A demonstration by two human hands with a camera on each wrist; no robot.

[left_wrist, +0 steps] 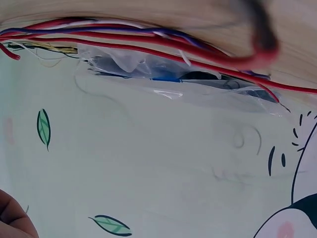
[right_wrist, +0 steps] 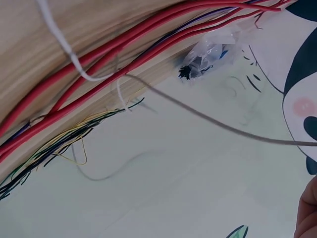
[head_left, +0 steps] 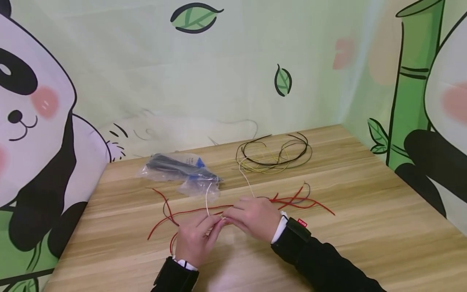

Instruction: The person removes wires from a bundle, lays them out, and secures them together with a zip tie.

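Note:
A bundle of several long red wires [head_left: 193, 210] with a thin purple wire [right_wrist: 185, 26] lies across the table, its ends fanned out on both sides. At the middle of the bundle my left hand [head_left: 195, 239] pinches a thin white wire [head_left: 207, 198] between thumb and fingers. Fingertips almost meeting the left ones, my right hand [head_left: 255, 217] pinches the white wire too. One white end stands up behind the left hand, and another length runs back from behind the right hand. In the right wrist view the white wire crosses over the red wires. The pinched spot is partly hidden by the fingers.
A clear plastic bag [head_left: 182, 168] holding dark strips lies at the back left of the wooden table [head_left: 127, 267]. Loose coils of black and yellow wire [head_left: 273, 156] lie at the back centre. Behind the table hangs a panda-printed backdrop [head_left: 219, 73].

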